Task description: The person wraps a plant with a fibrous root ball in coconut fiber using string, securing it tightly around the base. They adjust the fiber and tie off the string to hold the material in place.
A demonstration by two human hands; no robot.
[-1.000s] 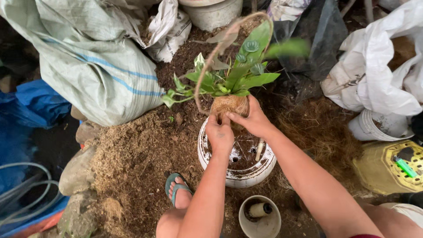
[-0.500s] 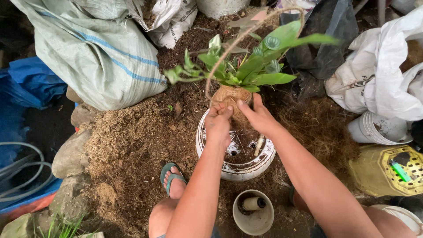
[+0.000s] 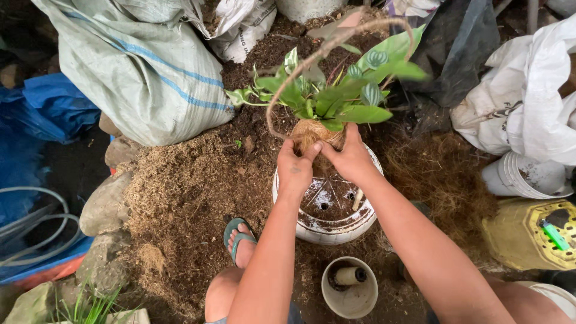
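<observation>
Brown coconut-fibre wraps the root ball (image 3: pixel 316 133) of a green leafy plant (image 3: pixel 336 90), and both hands grip this ball from either side, holding it at the far rim of a white plastic pot (image 3: pixel 327 225). The left hand (image 3: pixel 295 169) is closed on the ball's left side, fingers curled into the fibre; the right hand (image 3: pixel 351 159) clamps the right side, thumb meeting the left hand's fingers. A thin curved stem (image 3: pixel 300 66) arches from the ball up over the leaves. Inside the pot the dirty bottom shows drain holes and a short pale stick (image 3: pixel 357 200) leaning on the wall.

Loose brown husk and soil (image 3: pixel 180 198) cover the ground around the pot. Near the pot's left edge the person's foot in a green sandal (image 3: pixel 240 240) rests on this soil. Just below the pot sits a small white cup (image 3: pixel 350 288) with a roll inside. A large grey woven sack with blue stripes (image 3: pixel 138 72) lies to the upper left, blue tarp (image 3: pixel 54 108) and a hose (image 3: pixel 30 222) beyond it. White sacks (image 3: pixel 528 102) pile at the right, beside a white bucket (image 3: pixel 525 177) and a yellow lid (image 3: pixel 534 243) bearing a green lighter (image 3: pixel 553 234).
</observation>
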